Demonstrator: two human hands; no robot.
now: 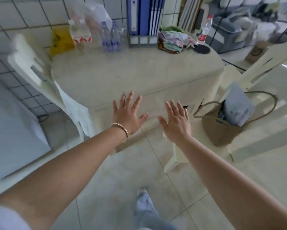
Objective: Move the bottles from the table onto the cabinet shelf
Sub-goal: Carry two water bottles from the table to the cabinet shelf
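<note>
**Reaching in, nothing yet picked up**

By my reading this is the approach step: no bottle is in hand, and all of them stand at the far edge of the desk (139, 75) against the tiled wall. The cabinet shelf does not show in this view, so where the bottles must go cannot be told from here.

Going left to right along the far edge: the red-labelled bottles (80, 33), clear and blurred, look like two standing together, though the blur makes that count uncertain. Just beside them are the two purple-labelled bottles (110, 36), touching each other. Then comes a rack of blue binders (144, 17), a heap of crumpled wrappers (172, 40), and at the far right corner one single red-capped bottle (205, 29), next to a dark round mat (202, 49). That makes five bottles if the left pair is truly two.

In the foreground the left hand (127, 113), with a bracelet (120, 130) on its wrist, has a spread, empty grip, fingers straight. The right hand (176, 118) is the same, flat and holding nothing. Both hover near the desk's near edge, well apart from every bottle.

The next move calls for stepping closer and reaching across the desk; the purple pair sits nearest the left hand's line.
</note>
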